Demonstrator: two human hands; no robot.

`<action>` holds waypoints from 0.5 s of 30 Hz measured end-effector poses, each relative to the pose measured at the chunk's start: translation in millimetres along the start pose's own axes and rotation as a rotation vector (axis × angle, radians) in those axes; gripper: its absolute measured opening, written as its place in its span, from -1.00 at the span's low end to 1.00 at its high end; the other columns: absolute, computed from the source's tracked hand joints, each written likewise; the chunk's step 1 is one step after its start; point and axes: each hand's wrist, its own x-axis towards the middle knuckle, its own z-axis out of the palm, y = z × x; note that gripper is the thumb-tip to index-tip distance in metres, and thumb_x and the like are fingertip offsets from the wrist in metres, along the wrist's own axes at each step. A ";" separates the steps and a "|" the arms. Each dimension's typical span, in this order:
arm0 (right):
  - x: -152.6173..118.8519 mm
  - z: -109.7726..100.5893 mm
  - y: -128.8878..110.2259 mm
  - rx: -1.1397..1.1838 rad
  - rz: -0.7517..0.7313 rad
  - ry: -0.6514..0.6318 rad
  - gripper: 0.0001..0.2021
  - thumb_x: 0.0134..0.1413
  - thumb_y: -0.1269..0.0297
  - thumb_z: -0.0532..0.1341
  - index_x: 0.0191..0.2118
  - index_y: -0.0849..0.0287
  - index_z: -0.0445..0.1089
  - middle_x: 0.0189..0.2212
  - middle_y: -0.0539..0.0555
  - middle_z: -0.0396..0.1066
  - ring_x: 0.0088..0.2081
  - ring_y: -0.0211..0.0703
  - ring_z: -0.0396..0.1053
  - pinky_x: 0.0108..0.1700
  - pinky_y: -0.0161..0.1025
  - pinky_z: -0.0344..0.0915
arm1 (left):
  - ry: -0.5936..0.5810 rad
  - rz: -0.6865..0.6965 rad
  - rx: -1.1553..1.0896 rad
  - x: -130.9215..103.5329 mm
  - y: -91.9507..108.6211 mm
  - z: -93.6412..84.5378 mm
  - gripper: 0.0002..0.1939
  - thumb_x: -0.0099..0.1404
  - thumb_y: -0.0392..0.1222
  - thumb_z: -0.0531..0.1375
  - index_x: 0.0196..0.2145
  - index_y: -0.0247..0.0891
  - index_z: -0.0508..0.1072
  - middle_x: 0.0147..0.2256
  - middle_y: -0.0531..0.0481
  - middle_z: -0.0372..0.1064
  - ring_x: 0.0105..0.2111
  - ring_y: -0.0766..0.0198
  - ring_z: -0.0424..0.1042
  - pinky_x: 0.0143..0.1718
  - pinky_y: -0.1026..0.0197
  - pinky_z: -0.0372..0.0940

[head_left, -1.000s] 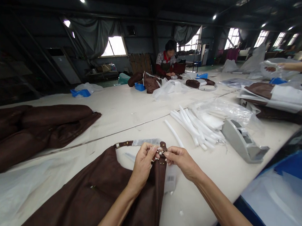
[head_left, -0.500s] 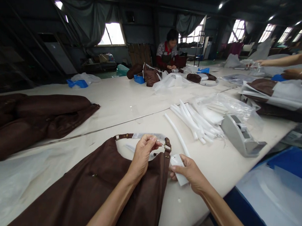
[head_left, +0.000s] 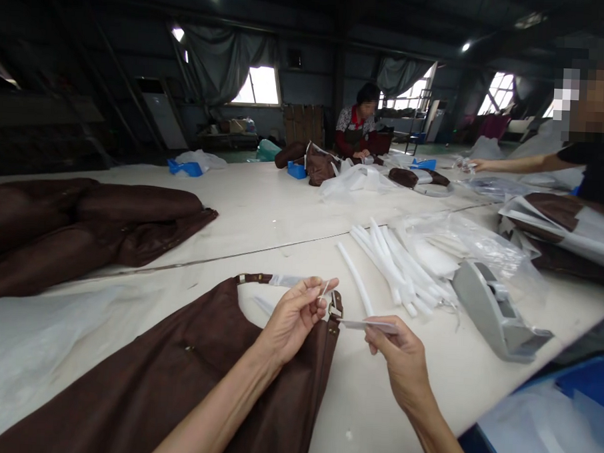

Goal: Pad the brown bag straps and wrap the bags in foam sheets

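A dark brown handbag (head_left: 175,374) lies flat on the table in front of me, its strap partly wrapped in clear film. At the strap's right end is a metal buckle (head_left: 335,311). My left hand (head_left: 292,319) is closed over the bag's opening, pinching a thin white string (head_left: 324,291) just left of that buckle. Between thumb and fingers, my right hand (head_left: 401,358) grips a white hang tag (head_left: 362,324), seen almost edge-on, right of the buckle. Whether string and tag are joined, I cannot tell.
White foam tubes (head_left: 385,263) lie beyond my right hand, beside a grey tape dispenser (head_left: 498,315). More brown bags (head_left: 92,224) rest at the left. A blue bin (head_left: 569,405) stands off the table's right edge. Two co-workers (head_left: 356,132) are across and at the right.
My right hand has turned the tag from face-up to nearly edge-on, with its end close to the buckle. My left hand still pinches the string. The view has swung left, showing more of the right-hand co-worker.
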 end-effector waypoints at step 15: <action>53.4 6.1 -55.5 -0.523 -0.222 -0.443 -0.66 0.25 0.01 0.11 -0.43 0.12 0.36 -0.58 -0.05 0.22 -0.50 -0.23 0.18 -0.40 -0.27 0.10 | -0.057 0.190 0.400 -1.2 -2.9 25.3 -0.23 0.11 -0.14 0.40 0.22 -0.14 0.20 0.01 -0.26 0.47 -0.47 0.29 0.54 -0.56 0.41 0.27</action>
